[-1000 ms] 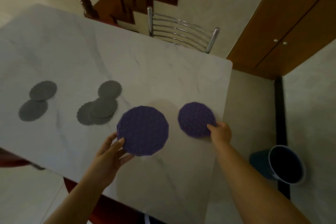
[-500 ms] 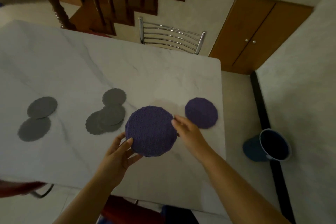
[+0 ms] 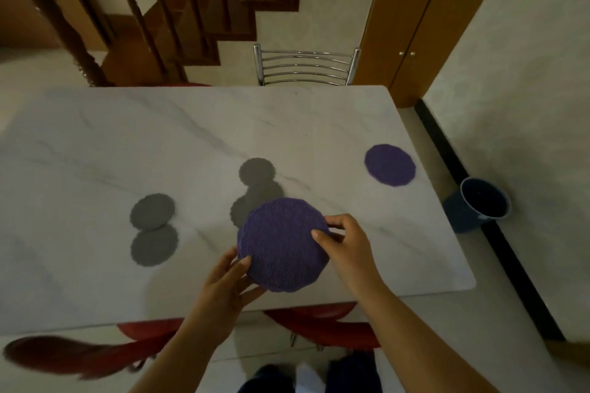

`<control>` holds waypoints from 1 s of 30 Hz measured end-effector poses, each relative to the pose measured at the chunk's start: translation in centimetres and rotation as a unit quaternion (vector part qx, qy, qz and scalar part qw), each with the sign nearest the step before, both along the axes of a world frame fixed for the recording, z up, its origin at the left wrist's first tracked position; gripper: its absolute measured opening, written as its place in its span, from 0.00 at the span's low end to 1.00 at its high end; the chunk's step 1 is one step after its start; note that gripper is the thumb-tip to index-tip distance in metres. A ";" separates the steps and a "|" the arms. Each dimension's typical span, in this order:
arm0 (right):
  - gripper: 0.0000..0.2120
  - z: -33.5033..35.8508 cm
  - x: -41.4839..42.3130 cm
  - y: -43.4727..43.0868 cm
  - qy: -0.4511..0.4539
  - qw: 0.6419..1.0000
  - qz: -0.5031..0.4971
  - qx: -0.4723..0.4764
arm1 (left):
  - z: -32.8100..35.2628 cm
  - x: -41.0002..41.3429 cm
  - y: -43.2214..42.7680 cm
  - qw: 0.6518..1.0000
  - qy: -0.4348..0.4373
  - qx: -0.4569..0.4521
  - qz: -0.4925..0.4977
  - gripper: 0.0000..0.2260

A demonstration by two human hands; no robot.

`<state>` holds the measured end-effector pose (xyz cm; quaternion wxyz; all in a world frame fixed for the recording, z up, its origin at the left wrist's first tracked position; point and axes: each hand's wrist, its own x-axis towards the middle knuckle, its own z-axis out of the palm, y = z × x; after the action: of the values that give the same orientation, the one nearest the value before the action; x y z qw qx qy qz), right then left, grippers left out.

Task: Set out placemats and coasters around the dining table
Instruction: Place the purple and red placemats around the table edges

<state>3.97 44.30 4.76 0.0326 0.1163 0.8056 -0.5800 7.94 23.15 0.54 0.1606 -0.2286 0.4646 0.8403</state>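
Purple crochet-textured material makes up two round mats. The larger purple mat [image 3: 283, 244] is held over the near part of the marble table [image 3: 95, 143], gripped at its lower left edge by the left hand [image 3: 225, 284], thumb on top and fingers curled beneath, and pinched at its right edge by the right hand [image 3: 346, 241], fingers closed on the rim. Whether it is a single mat or a stack cannot be told. The smaller purple mat [image 3: 390, 164] lies flat near the table's right edge, well apart from both hands.

Five grey scalloped coasters can be counted. Two are set as an overlapping pair on the left: the upper left coaster [image 3: 152, 211] and the lower left coaster [image 3: 154, 244]. Three are grouped in the middle: the far grey coaster [image 3: 257, 171], and two overlapping ones [image 3: 263, 193] whose near parts are hidden behind the held mat.

One metal chair back [image 3: 306, 65] is seen beyond the far edge. Red chair seats [image 3: 319, 322] are partly hidden under the near edge; their number is hard to make out. One dark bucket [image 3: 479, 204] stands on the floor to the right. The staircase [image 3: 178, 9] is cut off at the top.
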 end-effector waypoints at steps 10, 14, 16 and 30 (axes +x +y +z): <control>0.11 2.3 0.7 0.4 -0.038 0.995 -0.069 -0.066 | 0.2 1.4 -2.3 1.000 0.021 0.011 0.001 0.18; 0.06 2.6 0.2 3.7 -0.009 0.983 -0.126 -0.133 | 0.2 1.6 -3.9 0.999 0.019 -0.010 0.048 0.13; 0.11 1.3 0.0 5.2 -0.025 0.973 -0.162 -0.166 | 0.0 2.1 -5.2 0.997 0.022 -0.014 0.068 0.12; 0.14 -10.1 -0.1 6.6 -0.194 0.942 -0.237 -0.135 | -1.5 4.6 -6.9 0.993 0.029 0.011 0.115 0.15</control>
<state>3.91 50.95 -5.34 0.0649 0.4085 0.6472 -0.6404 12.54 16.26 -0.96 0.0516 -0.2542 0.4305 0.8645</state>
